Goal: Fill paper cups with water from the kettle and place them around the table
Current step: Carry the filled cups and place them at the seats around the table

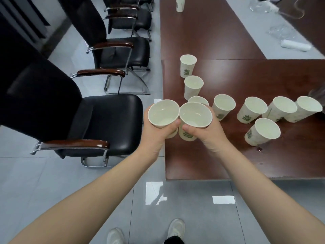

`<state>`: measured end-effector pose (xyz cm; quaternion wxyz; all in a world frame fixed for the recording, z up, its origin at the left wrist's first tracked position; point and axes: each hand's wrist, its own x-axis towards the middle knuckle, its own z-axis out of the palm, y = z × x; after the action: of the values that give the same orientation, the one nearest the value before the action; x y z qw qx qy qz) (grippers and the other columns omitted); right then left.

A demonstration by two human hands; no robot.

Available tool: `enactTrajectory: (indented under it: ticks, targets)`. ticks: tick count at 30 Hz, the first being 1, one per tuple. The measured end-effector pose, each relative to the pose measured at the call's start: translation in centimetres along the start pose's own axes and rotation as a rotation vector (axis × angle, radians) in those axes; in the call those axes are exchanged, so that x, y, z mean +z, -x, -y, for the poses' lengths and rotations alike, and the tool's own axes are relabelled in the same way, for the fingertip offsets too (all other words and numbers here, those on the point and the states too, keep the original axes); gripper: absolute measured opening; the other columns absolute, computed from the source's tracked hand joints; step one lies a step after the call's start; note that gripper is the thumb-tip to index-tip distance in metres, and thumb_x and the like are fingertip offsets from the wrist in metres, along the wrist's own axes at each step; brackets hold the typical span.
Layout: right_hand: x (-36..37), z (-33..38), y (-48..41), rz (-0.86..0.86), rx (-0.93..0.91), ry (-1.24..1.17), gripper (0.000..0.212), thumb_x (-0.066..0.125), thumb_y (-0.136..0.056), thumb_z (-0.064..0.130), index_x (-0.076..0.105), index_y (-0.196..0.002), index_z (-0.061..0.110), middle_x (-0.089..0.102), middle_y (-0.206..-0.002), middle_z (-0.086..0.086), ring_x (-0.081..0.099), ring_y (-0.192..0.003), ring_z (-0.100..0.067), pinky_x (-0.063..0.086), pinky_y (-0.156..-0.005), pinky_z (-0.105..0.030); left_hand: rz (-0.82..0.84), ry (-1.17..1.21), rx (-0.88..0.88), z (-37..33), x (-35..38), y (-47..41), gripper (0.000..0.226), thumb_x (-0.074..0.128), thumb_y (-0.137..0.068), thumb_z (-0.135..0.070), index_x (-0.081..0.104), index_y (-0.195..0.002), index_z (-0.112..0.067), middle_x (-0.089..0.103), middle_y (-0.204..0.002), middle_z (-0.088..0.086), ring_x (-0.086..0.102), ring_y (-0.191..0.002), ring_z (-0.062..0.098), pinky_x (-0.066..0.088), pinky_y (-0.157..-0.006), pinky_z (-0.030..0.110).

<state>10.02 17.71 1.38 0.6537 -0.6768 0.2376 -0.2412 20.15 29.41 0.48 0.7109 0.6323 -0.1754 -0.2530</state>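
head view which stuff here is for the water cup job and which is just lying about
For the job:
left hand gripping the left cup
right hand gripping the right cup
standing cups on the table
far cup
kettle: not in view

Lying about:
chairs
plastic wrap
white roll

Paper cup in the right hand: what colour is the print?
Green plant-like motif on the off-white paper cup, gripped by the right hand. Head view.

Hidden cup (pixel 198 99): just beyond the right hand (pixel 209 134), only its rim shows behind the held cup (pixel 195 114).
Dark object (pixel 317 93): far to that hand's right, cut by the frame edge, unidentifiable.
Far cup (pixel 180 6): well beyond, rim cropped at the top.
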Motion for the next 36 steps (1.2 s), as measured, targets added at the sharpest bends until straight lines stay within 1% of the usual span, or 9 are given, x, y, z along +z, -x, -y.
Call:
enactTrajectory:
  ticks: [3, 8, 12, 17, 19, 24, 29, 31, 36]
  targets:
    - [4.1, 1.7, -0.7, 0.055, -0.013, -0.013, 0.075, 0.082, -0.044, 0.033, 0.049, -0.111, 0.022, 0.061, -0.109, 0.003, 0.060, -0.099, -0.001, 0.050, -0.086, -0.020, -0.039, 0.006, 0.032, -2.4, -4.1, 0.1, 0.084, 0.084, -0.054, -0.030, 0.042, -0.126, -0.017, 0.057, -0.123, 0.009, 0.057, -0.115, 0.021, 0.049, -0.094, 0.055]
    - [13.2, 5.0, -2.0, 0.193, -0.028, -0.063, 0.062, 0.079, -0.053, 0.014, 0.049, -0.106, 0.024, 0.062, -0.101, 0.007, 0.062, -0.088, 0.007, 0.049, -0.073, -0.013, -0.140, 0.020, 0.087, -7.0, -12.5, 0.6, 0.080, 0.083, -0.050, -0.036, 0.040, -0.118, -0.033, 0.056, -0.123, 0.003, 0.055, -0.117, 0.020, 0.047, -0.096, 0.055]
    - [22.5, 7.5, -2.5, 0.322, -0.009, -0.072, 0.086, 0.084, -0.047, 0.032, 0.046, -0.123, 0.018, 0.064, -0.112, 0.001, 0.062, -0.103, -0.008, 0.050, -0.079, -0.018, -0.219, -0.016, 0.138, -10.9, -21.3, 1.2, 0.077, 0.081, -0.051, -0.040, 0.039, -0.115, -0.039, 0.055, -0.119, -0.003, 0.055, -0.115, 0.015, 0.050, -0.095, 0.050]
    - [34.3, 10.2, -2.7, 0.451, -0.027, -0.082, 0.080, 0.084, -0.053, 0.028, 0.047, -0.124, 0.020, 0.064, -0.116, 0.000, 0.062, -0.108, -0.012, 0.051, -0.084, -0.024, -0.348, -0.082, 0.201, -14.8, -32.3, 2.3, 0.077, 0.083, -0.057, -0.034, 0.038, -0.119, -0.036, 0.055, -0.119, -0.004, 0.055, -0.114, 0.011, 0.049, -0.096, 0.037]
    - [38.5, 11.0, -2.7, 0.495, -0.037, -0.083, 0.088, 0.084, -0.048, 0.036, 0.048, -0.126, 0.019, 0.064, -0.118, -0.003, 0.061, -0.111, -0.016, 0.051, -0.091, -0.031, -0.385, -0.084, 0.184, -16.1, -36.2, 2.6, 0.084, 0.083, -0.052, -0.039, 0.039, -0.123, -0.031, 0.056, -0.119, -0.003, 0.054, -0.113, 0.012, 0.050, -0.094, 0.042]
    - [50.4, 12.3, -2.2, 0.599, -0.060, -0.107, 0.072, 0.080, -0.055, 0.025, 0.047, -0.119, 0.025, 0.062, -0.117, -0.003, 0.059, -0.112, -0.018, 0.049, -0.095, -0.035, -0.507, -0.064, 0.168, -19.0, -47.3, 4.0, 0.073, 0.087, -0.058, -0.028, 0.039, -0.113, -0.039, 0.054, -0.113, -0.008, 0.053, -0.108, 0.010, 0.051, -0.090, 0.052]
    - [59.9, 13.1, -1.4, 0.697, -0.081, -0.103, 0.077, 0.084, -0.049, 0.038, 0.049, -0.117, 0.027, 0.063, -0.117, -0.003, 0.060, -0.110, -0.018, 0.050, -0.092, -0.035, -0.622, -0.055, 0.157, -20.4, -55.8, 6.0, 0.067, 0.078, -0.071, -0.019, 0.036, -0.121, -0.033, 0.052, -0.116, -0.007, 0.051, -0.107, 0.010, 0.054, -0.081, 0.043]
    - [63.6, 13.3, -1.1, 0.742, -0.076, -0.095, 0.073, 0.084, -0.051, 0.036, 0.049, -0.115, 0.027, 0.062, -0.115, -0.003, 0.060, -0.109, -0.017, 0.050, -0.092, -0.035, -0.680, -0.037, 0.158, -20.7, -59.0, 6.8, 0.068, 0.081, -0.071, -0.020, 0.036, -0.120, -0.035, 0.051, -0.119, -0.006, 0.051, -0.108, 0.011, 0.054, -0.078, 0.040]
    - [71.7, 13.5, -1.3, 0.812, -0.036, -0.093, 0.083, 0.083, -0.050, 0.034, 0.048, -0.124, 0.017, 0.062, -0.115, -0.005, 0.060, -0.106, -0.017, 0.050, -0.088, -0.035, -0.825, 0.025, 0.144, -21.3, -66.4, 7.9, 0.068, 0.083, -0.069, -0.022, 0.038, -0.117, -0.037, 0.051, -0.124, -0.003, 0.051, -0.112, 0.016, 0.052, -0.073, 0.038]
